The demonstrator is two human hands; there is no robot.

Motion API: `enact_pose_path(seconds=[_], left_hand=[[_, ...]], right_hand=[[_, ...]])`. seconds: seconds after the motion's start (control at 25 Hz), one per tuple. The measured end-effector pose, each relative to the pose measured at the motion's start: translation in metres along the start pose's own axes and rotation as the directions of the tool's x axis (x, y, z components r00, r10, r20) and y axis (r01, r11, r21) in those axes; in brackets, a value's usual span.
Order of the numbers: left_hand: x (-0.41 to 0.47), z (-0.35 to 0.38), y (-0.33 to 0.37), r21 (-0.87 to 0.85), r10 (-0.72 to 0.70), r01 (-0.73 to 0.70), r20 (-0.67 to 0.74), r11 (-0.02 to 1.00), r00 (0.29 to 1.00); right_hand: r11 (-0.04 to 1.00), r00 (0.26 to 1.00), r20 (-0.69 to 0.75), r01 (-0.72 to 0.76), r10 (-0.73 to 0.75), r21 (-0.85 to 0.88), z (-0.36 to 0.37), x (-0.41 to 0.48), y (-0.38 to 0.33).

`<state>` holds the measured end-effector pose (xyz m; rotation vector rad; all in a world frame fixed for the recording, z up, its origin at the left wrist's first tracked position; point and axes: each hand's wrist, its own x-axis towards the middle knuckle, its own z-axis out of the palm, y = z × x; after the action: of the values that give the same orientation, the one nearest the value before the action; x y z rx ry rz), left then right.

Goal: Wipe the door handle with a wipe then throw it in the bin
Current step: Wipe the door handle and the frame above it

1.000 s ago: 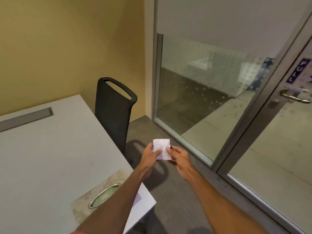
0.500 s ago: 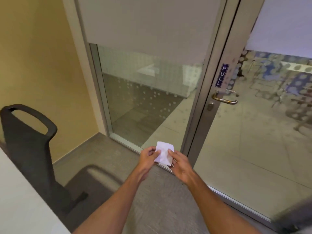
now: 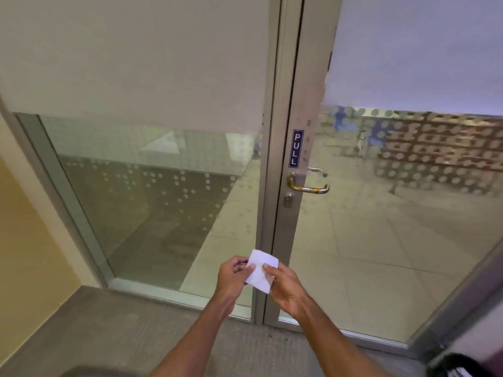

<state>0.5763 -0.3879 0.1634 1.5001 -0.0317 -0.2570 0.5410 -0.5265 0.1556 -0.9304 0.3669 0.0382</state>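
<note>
A small folded white wipe (image 3: 261,269) is pinched between both of my hands in front of the glass door. My left hand (image 3: 233,276) grips its left edge and my right hand (image 3: 285,284) grips its right edge. The metal lever door handle (image 3: 309,186) sits on the door frame well above the wipe, under a blue "PULL" sticker (image 3: 297,148), with a keyhole (image 3: 288,200) just below it. Neither hand touches the handle. No bin is in view.
The glass door (image 3: 381,240) stands shut beside a fixed glass panel (image 3: 152,213) with a frosted upper band. A yellow wall (image 3: 24,240) is at the left. Grey carpet (image 3: 109,336) lies underfoot. A dark object (image 3: 460,367) sits at the bottom right corner.
My view has swung right from the table and black chair to face the door, which is now closer. Both hands have kept hold of the wipe.
</note>
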Motion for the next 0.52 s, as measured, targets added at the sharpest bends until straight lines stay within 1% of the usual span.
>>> enact_pose_path(seconds=[0.16,0.24,0.28,0.32,0.36,0.4,0.44,0.48,0.52], left_hand=[[0.065,0.007,0.013,0.090,0.059,-0.070,0.116,0.994,0.991],[0.090,0.012,0.020,0.189,0.150,-0.178,0.152,0.966,0.977],[0.101,0.014,0.024,0.283,0.214,-0.249,0.151,0.926,0.965],[0.114,0.016,0.030,0.406,0.291,-0.322,0.138,0.856,0.947],[0.126,0.018,0.038,0.546,0.378,-0.385,0.131,0.744,0.916],[0.139,0.020,0.047,0.673,0.476,-0.440,0.147,0.595,0.867],[0.153,0.024,0.058,0.756,0.575,-0.488,0.182,0.437,0.797],[0.168,0.029,0.073,0.797,0.661,-0.522,0.218,0.304,0.718],[0.181,0.036,0.090,0.811,0.725,-0.548,0.249,0.207,0.642]], right_hand=[[0.997,0.997,-0.042,0.061,-0.059,0.051,0.011,0.040,-0.020],[0.993,0.993,-0.072,0.098,-0.093,0.064,0.016,0.057,-0.029],[0.990,0.987,-0.107,0.124,-0.117,0.064,0.018,0.064,-0.034],[0.987,0.977,-0.162,0.153,-0.142,0.056,0.020,0.071,-0.042],[0.982,0.960,-0.226,0.183,-0.168,0.048,0.019,0.079,-0.051],[0.977,0.940,-0.282,0.209,-0.191,0.034,0.019,0.087,-0.061],[0.972,0.922,-0.321,0.234,-0.216,0.016,0.018,0.096,-0.075],[0.967,0.904,-0.352,0.256,-0.243,-0.009,0.017,0.105,-0.089],[0.958,0.888,-0.368,0.285,-0.276,-0.030,0.015,0.113,-0.104]])
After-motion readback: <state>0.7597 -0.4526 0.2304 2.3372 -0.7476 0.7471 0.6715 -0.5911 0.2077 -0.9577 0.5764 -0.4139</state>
